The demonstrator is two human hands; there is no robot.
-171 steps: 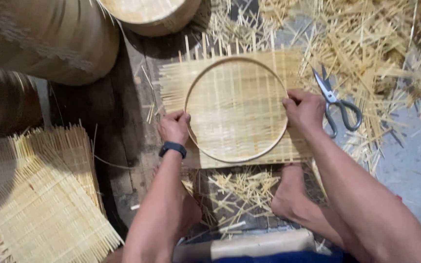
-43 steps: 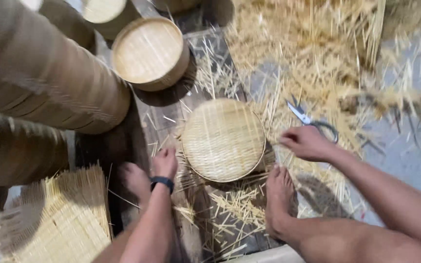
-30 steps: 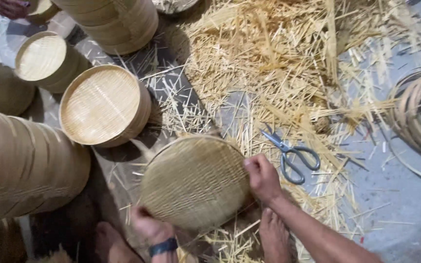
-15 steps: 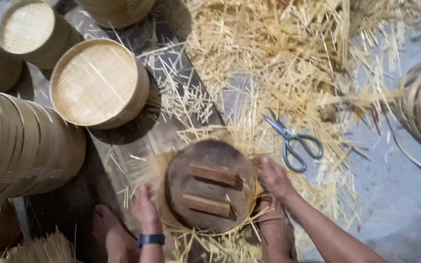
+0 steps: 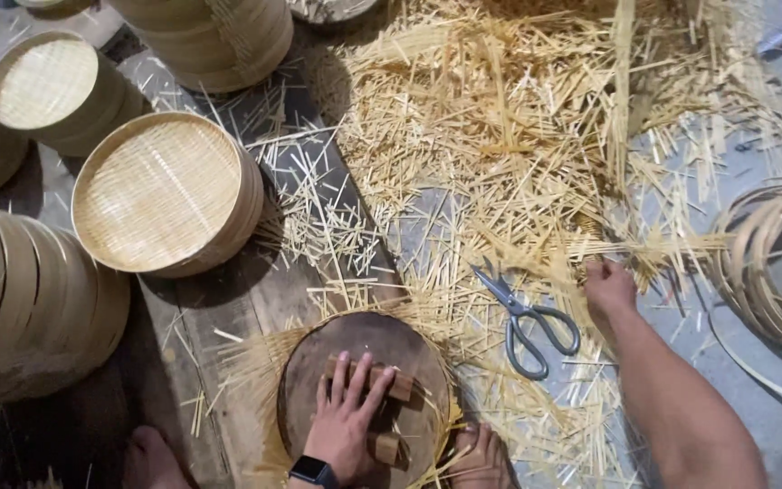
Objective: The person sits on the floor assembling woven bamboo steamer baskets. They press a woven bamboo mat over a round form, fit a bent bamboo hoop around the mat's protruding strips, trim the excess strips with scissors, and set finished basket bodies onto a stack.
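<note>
My left hand, with a black watch on its wrist, lies flat with fingers spread on a dark round wooden disc. The fingers rest across one of two small wooden blocks fixed on top of the disc. Bamboo strip ends of a woven mat stick out from under the disc's edge. My right hand is out to the right, fingers curled onto a loose bundle of bamboo strips on the floor. Grey-handled scissors lie between the two hands. My bare foot sits beside the disc.
Stacks of round woven bamboo trays stand at the left and the back. A tall stack lies on its side at the far left. Coiled bamboo hoops lie at the right edge. A thick litter of cut strips covers the floor.
The woven round piece went onto the floor under the wooden disc. My right hand left the disc's edge and reached right, past the scissors, to the strips. My left hand moved onto the blocks.
</note>
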